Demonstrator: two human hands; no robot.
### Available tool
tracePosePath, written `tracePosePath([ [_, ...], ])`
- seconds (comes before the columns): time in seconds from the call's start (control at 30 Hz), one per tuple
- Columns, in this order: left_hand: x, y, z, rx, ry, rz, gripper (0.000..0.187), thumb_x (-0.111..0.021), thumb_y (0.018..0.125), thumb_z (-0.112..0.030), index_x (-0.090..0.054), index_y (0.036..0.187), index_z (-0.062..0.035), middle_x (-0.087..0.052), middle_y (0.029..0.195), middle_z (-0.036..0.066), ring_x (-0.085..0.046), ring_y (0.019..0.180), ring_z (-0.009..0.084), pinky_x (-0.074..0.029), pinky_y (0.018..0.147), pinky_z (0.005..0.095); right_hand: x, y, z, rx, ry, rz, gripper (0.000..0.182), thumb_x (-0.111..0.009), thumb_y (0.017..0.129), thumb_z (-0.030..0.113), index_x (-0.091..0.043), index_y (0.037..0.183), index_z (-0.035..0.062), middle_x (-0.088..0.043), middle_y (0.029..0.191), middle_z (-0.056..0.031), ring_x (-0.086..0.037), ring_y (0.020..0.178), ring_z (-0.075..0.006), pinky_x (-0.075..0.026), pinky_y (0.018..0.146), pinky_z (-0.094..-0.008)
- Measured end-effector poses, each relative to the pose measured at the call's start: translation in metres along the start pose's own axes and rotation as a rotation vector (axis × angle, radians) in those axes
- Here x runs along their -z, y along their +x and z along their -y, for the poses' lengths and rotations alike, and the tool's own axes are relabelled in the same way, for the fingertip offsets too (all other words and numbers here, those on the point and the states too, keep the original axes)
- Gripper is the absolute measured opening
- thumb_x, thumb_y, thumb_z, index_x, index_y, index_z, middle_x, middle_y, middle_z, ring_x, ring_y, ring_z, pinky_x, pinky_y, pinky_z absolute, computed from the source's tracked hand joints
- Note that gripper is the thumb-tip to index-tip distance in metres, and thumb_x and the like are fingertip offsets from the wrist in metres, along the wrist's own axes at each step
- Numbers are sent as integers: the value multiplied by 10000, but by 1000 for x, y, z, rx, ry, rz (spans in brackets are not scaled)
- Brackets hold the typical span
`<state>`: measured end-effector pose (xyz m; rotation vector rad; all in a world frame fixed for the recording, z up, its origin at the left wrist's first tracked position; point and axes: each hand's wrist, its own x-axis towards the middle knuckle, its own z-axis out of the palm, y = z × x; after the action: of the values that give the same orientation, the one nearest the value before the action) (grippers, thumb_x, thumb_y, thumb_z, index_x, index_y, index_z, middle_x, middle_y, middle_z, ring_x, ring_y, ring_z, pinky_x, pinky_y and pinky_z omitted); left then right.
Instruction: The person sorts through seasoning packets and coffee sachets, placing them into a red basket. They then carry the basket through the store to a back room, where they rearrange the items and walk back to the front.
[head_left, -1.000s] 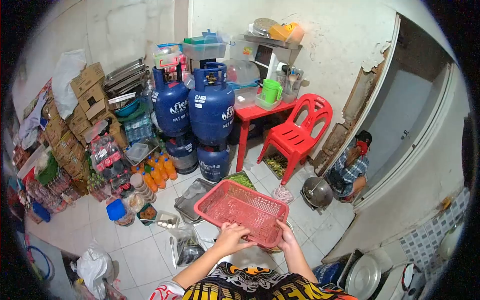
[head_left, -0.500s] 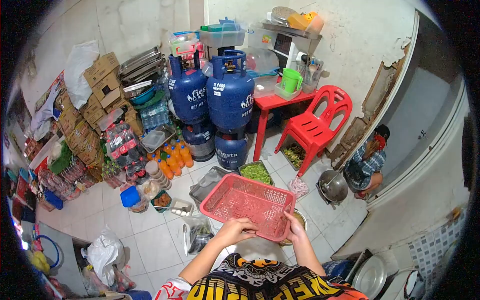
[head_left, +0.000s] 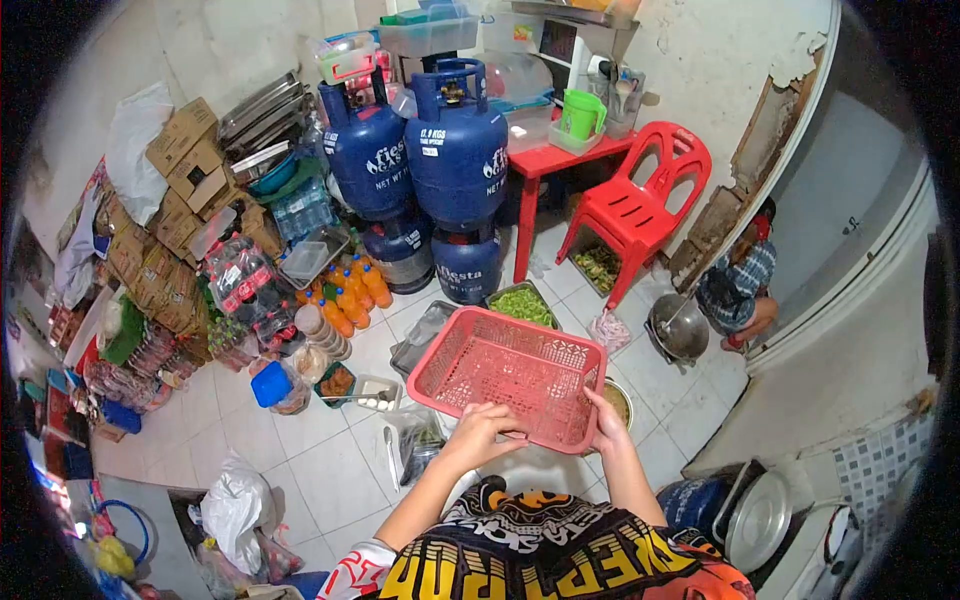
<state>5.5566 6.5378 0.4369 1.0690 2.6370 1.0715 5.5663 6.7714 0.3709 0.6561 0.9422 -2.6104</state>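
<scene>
A pink perforated plastic basket [head_left: 500, 372] is held in front of my body, tilted a little, its inside bare. My left hand [head_left: 482, 438] is closed at the near rim, fingers bent over the edge. At the right end my right hand [head_left: 607, 425] grips the corner, thumb inside and the other fingers hidden beneath. Below the basket on the floor, a round pot [head_left: 617, 402] shows partly past my right hand. A tray of chopped green vegetables [head_left: 522, 304] lies beyond the far rim.
Stacked blue gas cylinders [head_left: 457, 150] stand ahead, beside a red chair [head_left: 640, 205] and red table [head_left: 560, 160]. A wok [head_left: 678, 328] sits on the right, near a crouching person [head_left: 745, 275]. Orange bottles [head_left: 350, 300] and a blue-lidded tub [head_left: 272, 385] are at left.
My view has tipped downward, so the room sits higher in the picture. Both hands still hold the basket, now slightly higher and further right in view. The crouching person's hand has left the head.
</scene>
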Motion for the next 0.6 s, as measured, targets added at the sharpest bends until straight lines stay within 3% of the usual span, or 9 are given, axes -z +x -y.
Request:
tracePosePath([
  [0.23,7,2,21,-68,-47,53,259,-656,632,-192,-624,888,-178,-519,742,-3,-491,764,165,-352,713,301,-5,15,-11,-15,16,-11,361,-486,793,232,-444,1091,33,-512,1051,-119,-509,942,-236,-405,825,-393],
  [0.6,2,14,37,-94,-81,98,247,-647,607,-227,-621,842,-156,-492,673,22,-507,716,186,-361,638,310,-10,22,-25,-35,44,-158,403,-436,815,309,-447,1081,6,-534,1013,-143,-531,903,-242,-415,812,-370],
])
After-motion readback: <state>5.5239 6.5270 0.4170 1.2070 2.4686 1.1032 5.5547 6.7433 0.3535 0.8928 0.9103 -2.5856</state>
